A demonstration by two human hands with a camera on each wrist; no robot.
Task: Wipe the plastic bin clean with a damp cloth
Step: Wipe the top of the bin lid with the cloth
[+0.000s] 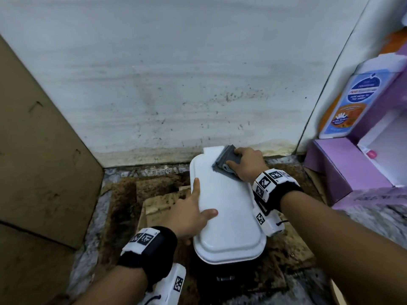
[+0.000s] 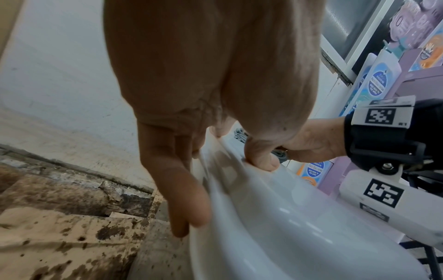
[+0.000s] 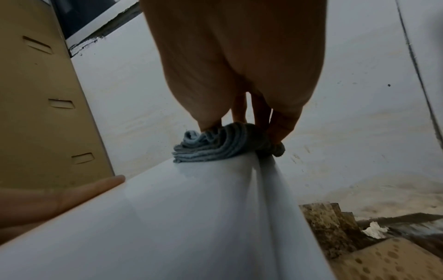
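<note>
The bin stands on the floor by the wall, its white lid (image 1: 229, 219) shut over a dark body (image 1: 222, 276). My left hand (image 1: 199, 200) rests on the lid's left edge, its fingers straight along the rim and the thumb lying on top. The left wrist view shows the lid (image 2: 287, 227) with the left hand (image 2: 223, 193) the same way. My right hand (image 1: 246, 164) grips a folded grey cloth (image 1: 222, 160) and presses it on the lid's far right corner. In the right wrist view the cloth (image 3: 210, 145) bunches under my right hand (image 3: 254, 121) at the lid's (image 3: 179, 217) edge.
A tall cardboard box (image 1: 39, 150) stands close on the left. Purple boxes (image 1: 352, 168) and a white bottle with a blue label (image 1: 352, 95) crowd the right. A stained white wall (image 1: 176, 73) is just behind the bin. Dirty cardboard sheets (image 1: 158, 208) lie on the floor.
</note>
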